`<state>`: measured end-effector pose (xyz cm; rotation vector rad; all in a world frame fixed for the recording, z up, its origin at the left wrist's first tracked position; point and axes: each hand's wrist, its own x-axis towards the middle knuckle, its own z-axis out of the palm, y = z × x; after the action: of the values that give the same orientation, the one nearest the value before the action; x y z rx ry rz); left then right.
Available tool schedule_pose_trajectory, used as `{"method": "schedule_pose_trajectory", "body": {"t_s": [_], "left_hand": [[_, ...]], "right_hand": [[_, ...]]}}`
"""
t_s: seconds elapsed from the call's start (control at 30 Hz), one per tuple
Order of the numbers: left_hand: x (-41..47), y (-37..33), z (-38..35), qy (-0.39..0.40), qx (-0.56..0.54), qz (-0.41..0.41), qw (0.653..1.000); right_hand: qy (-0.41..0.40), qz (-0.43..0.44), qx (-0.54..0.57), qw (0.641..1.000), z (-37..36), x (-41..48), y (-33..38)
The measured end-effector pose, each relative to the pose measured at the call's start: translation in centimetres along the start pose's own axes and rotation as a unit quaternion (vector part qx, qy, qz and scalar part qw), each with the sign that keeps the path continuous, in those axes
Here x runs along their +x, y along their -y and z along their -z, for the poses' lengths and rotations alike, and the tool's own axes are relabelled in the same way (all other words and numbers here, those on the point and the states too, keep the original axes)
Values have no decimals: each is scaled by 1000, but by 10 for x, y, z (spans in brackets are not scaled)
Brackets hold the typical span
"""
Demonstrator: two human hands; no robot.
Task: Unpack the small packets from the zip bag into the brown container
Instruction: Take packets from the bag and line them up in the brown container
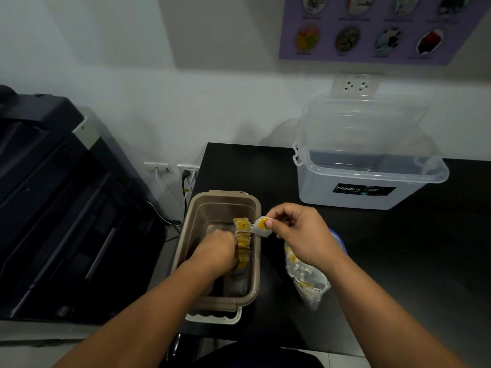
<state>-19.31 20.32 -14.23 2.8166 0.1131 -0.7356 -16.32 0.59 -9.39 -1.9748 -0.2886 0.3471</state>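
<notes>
Black office machine (53, 208) at far left, off the table (398, 261). Brown container (255, 274) at the table's left edge, with a row of packets (243, 245) stood on edge along its right wall. Left hand (215, 251) down inside, fingers curled against that row; actual grip not discernible. Right hand (300, 235) just over the right rim, thumb and forefinger pinching a single packet (261, 227) by its top. Probably feather-light, soft, easily crushed; best taken at a corner. Zip bag (308, 280) lying just right of the container, more packets inside. Open tabletop farther right; clear box (313, 187) well back.
</notes>
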Motion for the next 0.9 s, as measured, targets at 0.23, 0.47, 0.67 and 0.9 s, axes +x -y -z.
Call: {"method": "schedule_pose_trajectory", "body": {"t_s": [0.23,0.47,0.67,0.9], "left_hand": [[-27,17,46,-82,-192,-61,976],[-53,11,67,-108,-255,-150,949],[-45,22,48,-97,-192,-85,973],[-28,17,27,116,-63,4,991]], "right_hand": [[29,-4,-20,999,-7,3,1],[45,19,-15,999,-25,4,9],[35,24,-13,999,-32,5,6],[-9,-38,-122,992,-27,13,-9]]}}
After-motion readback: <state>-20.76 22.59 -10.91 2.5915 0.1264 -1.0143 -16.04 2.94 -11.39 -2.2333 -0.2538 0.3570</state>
